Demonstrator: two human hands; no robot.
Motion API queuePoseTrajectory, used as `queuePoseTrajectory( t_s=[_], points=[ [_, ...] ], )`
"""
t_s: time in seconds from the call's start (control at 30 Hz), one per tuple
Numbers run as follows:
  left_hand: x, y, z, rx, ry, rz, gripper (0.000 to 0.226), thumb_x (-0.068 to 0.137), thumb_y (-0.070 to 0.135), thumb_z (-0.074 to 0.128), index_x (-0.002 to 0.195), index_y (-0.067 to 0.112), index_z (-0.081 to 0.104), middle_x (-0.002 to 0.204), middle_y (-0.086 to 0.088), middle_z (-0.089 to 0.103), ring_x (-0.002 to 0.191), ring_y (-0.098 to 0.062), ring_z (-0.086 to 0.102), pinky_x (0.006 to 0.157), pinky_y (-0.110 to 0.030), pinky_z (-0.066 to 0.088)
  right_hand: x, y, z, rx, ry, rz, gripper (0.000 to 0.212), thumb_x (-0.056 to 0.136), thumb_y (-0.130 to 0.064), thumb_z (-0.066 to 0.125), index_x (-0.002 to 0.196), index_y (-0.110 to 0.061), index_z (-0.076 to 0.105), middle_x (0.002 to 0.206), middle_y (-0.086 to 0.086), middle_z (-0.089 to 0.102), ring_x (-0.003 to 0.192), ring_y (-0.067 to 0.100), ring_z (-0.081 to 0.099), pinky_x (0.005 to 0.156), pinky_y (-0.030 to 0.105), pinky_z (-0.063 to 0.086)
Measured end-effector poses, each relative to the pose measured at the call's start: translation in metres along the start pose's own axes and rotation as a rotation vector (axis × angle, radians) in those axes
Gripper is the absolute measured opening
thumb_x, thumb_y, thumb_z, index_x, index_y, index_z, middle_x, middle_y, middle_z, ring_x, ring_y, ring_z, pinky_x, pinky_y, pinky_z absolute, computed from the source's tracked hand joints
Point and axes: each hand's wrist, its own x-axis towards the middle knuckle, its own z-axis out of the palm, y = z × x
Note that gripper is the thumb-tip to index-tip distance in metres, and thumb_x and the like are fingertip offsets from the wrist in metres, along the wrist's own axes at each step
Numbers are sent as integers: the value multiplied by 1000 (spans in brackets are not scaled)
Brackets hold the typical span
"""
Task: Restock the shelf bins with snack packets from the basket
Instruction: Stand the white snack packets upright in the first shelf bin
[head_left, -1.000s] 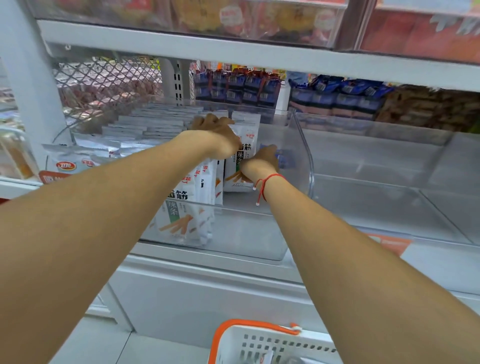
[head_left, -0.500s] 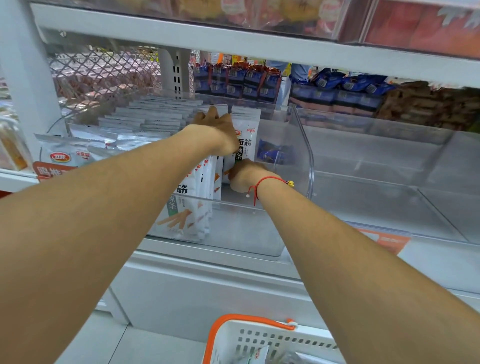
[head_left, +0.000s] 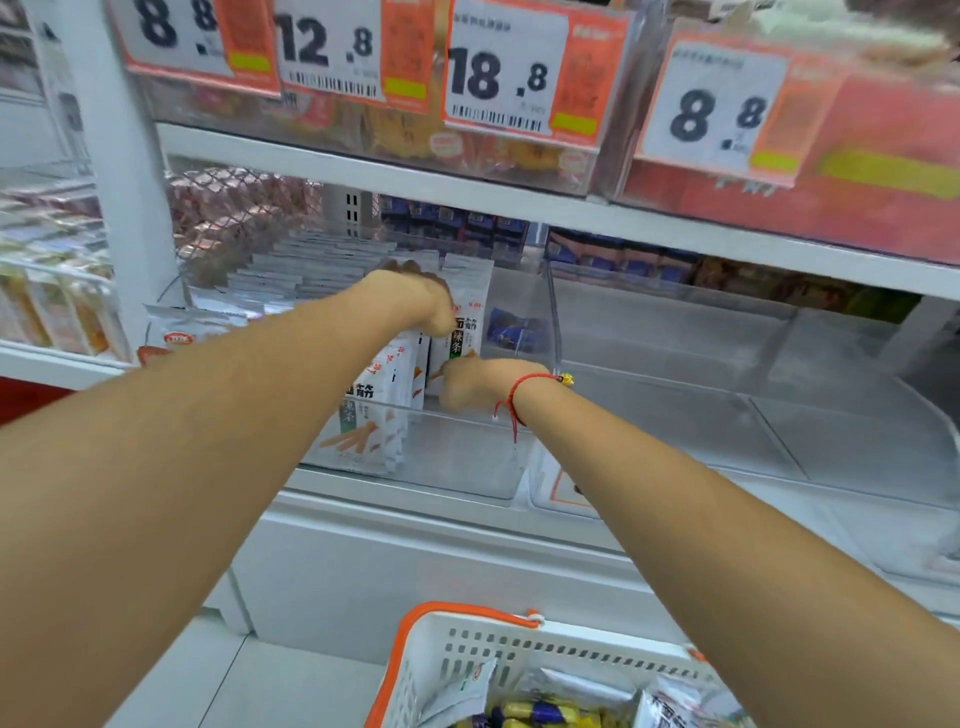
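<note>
Nearest, at the bottom edge: a white basket (head_left: 519, 660) with an orange rim, holding snack packets (head_left: 524, 714), some white, some yellow and blue. Above it, a white shelf front (head_left: 415, 561).

Further in, both bare arms reaching into a clear plastic bin (head_left: 467, 467) on the shelf. Right hand (head_left: 472, 384), with a red string bracelet (head_left: 514, 400) at the wrist, low in the bin, fingers curled at the lower corner of an upright white packet (head_left: 465, 332); whether pinching it or only touching, cannot tell, since the fingertips are hidden behind the hand. Left hand (head_left: 415, 301) higher up, fingers bent down over the tops of a row of white packets (head_left: 379, 410) standing upright in the left part of the bin; whether gripped or only pressed, cannot tell. Right part of the same bin bare at the front, with one dark blue packet (head_left: 517, 327) lying near its back.

To the right, just beside it, another clear bin (head_left: 727, 395). To the left, more white packets (head_left: 291, 280) laid in rows, reaching back toward a metal mesh panel (head_left: 234, 218).

Farther back, dark blue and brown packets (head_left: 467, 223) on the far side of the shelf. Above, an upper shelf with clear bins of orange and red packets (head_left: 857, 171) and price tags reading 8.8, 12.8, 18.8 (head_left: 498, 78) and 8.8.
</note>
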Motion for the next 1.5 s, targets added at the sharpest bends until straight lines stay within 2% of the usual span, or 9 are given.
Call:
queuePoseTrajectory(
  t_s=[0.17,0.4,0.77,0.93,1.1,1.2,1.3,1.37,1.5],
  points=[
    [-49,8,9,-132,234,-1,35,94,23,44,124,23,62,129,-10,57,123,-31,41,99,-39,34,-67,9,11,82,292,-224,27,95,-11,38,105,-5,62,117,16,52,110,36,48,91,40,43],
    [-130,49,19,-401,465,-10,27,90,21,50,109,27,68,109,-8,67,109,-31,55,80,-35,44,-171,47,72,236,696,-237,20,93,-25,51,106,-22,66,96,-3,61,95,19,56,73,33,47],
    [-207,174,155,-617,-122,12,23,91,26,50,104,24,69,112,0,68,105,-27,61,86,-34,50,-229,129,232,606,250,163,21,88,-13,52,92,-19,72,84,4,69,78,21,62,64,26,44],
    [-217,207,226,-648,-406,47,30,95,23,43,67,17,55,72,-8,60,64,-25,52,65,-29,42,-233,157,313,684,121,282,23,92,-17,49,96,-11,71,99,6,69,86,22,61,75,30,47],
    [-232,234,291,-654,-650,178,38,101,18,37,138,22,47,139,-5,50,114,-27,56,86,-32,44,-242,178,374,535,268,564,55,92,-20,54,142,-10,35,145,15,32,135,32,29,105,37,31],
    [-236,248,309,-656,-663,274,48,102,35,38,149,24,31,155,-6,30,140,-31,29,112,-43,29,-247,179,401,603,194,626,65,99,-36,42,151,-10,13,156,20,8,145,33,8,115,41,16],
    [-237,262,315,-438,-632,290,48,97,40,48,143,30,40,149,-5,38,140,-32,23,114,-46,24,-242,171,421,376,15,511,58,101,-42,29,152,-20,11,159,15,0,146,32,4,116,46,11],
    [-238,271,316,-414,-619,243,43,94,34,53,136,28,51,140,-7,48,133,-31,34,108,-43,34,-237,169,427,356,97,465,50,100,-35,34,148,-23,27,158,8,12,144,28,17,114,46,20],
    [-231,277,320,-652,-680,106,21,92,13,42,92,2,60,103,-12,58,104,-31,55,92,-39,42,-229,167,425,1008,438,398,23,95,-9,49,112,-16,62,120,3,60,105,19,57,88,29,47]
  ],
)
